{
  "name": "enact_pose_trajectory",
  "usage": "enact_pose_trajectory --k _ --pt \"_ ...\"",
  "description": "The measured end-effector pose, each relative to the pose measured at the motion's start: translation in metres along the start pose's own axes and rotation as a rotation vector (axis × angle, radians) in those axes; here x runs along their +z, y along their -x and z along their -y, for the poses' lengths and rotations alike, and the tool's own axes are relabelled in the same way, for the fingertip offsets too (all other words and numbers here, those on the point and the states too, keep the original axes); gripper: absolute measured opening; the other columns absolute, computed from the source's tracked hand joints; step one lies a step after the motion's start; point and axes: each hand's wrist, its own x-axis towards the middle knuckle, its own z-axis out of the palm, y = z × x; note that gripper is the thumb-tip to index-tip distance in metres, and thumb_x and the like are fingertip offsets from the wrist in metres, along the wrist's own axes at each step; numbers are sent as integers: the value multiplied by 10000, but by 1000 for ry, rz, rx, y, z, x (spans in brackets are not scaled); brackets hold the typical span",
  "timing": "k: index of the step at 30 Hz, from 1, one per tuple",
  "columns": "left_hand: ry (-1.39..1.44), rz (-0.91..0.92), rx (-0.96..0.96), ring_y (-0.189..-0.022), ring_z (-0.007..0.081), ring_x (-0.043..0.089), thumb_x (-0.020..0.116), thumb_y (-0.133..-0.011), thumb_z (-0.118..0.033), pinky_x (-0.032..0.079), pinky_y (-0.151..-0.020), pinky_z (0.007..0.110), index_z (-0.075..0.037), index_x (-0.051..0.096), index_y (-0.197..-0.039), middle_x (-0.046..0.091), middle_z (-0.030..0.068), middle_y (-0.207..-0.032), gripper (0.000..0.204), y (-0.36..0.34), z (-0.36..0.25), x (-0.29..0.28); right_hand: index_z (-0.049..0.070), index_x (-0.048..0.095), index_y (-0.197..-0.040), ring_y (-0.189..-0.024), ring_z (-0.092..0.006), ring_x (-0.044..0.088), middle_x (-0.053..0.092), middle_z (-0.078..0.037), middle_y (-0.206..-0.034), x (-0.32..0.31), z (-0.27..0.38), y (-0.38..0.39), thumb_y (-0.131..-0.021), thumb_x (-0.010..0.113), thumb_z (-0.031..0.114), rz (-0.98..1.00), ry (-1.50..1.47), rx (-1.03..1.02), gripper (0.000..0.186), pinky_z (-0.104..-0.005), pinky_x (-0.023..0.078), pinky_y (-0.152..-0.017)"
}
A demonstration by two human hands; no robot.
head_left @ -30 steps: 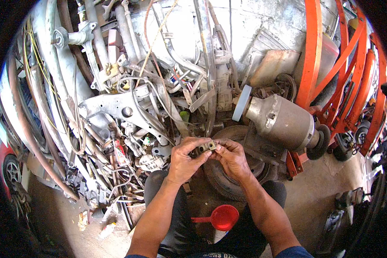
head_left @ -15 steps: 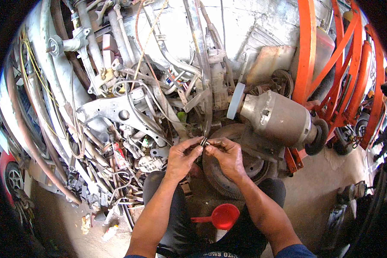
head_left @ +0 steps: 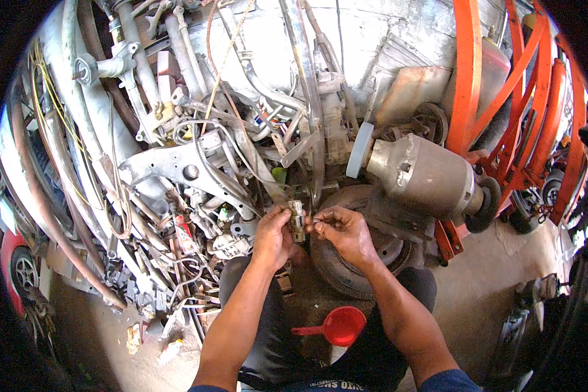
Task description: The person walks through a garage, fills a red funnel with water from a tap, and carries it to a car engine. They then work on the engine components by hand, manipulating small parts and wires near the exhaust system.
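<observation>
My left hand (head_left: 272, 238) is closed on a short metal cylindrical part (head_left: 297, 222), held upright with its fingers and thumb. It has shiny and brownish bands along its length. Close on its right side, my right hand (head_left: 347, 236) is in a pinch, thumb against forefinger, its fingertips at or almost at the part. Whatever those fingers hold, if anything, is too small to make out. Both hands are above my knees, in front of a tire (head_left: 336, 277). Beyond my right hand stands a bench grinder (head_left: 428, 176) with a pale grey wheel (head_left: 360, 151).
Metal car parts, including a control arm (head_left: 166, 166), pile up on the left. Long pipes (head_left: 65, 215) lean there. Orange steel frames (head_left: 465, 85) rise at the right. A red plastic dipper (head_left: 344, 325) is below, between my legs. A pale wall (head_left: 385, 29) stands behind.
Both hands were together, pinching a small dark ring-like piece. Now they are slightly apart, and the banded metal part shows upright in my left hand.
</observation>
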Motion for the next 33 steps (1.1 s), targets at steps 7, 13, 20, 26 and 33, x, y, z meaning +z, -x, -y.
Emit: enact_pose_trajectory --k 7,13,20,26,33 --pt "367 14 -37 -758 249 571 564 -876 -248 487 -1019 533 -47 604 -1034 532 33 -733 258 -6 -7 -11 -18 704 -978 -845 -139 679 729 -91 -947 30 16 14 -862 749 82 65 114 -42 160 -298 554 -717" --pt "371 161 -62 -718 230 561 548 -900 -262 487 -1024 528 -78 604 -1005 512 6 -691 219 -6 -9 -14 -1 704 -975 -839 -217 705 721 -147 -925 38 4 15 -831 769 77 48 249 -278 176 -334 552 -753" --pt "70 119 -55 -769 225 602 513 -923 -232 499 -992 499 -54 617 -978 562 40 -738 214 -3 -5 -6 -14 701 -965 -821 -300 704 707 -183 -884 35 4 17 -816 759 90 62 483 -296 190 -366 551 -753" --pt "-138 -144 -304 -804 216 612 519 -957 -239 564 -769 442 -67 610 -1051 587 39 -776 216 -12 19 -34 28 715 -932 -898 -399 682 702 -223 -928 4 -3 11 -802 697 243 134 797 -87 251 -453 542 -822" --pt "-1553 343 -242 -1064 397 629 668 -805 -234 518 -870 490 24 519 -1252 643 274 -1119 537 -31 122 -32 48 718 -977 -925 -411 672 701 -228 -944 -68 42 20 -809 662 317 121 781 21 322 -481 531 -866"
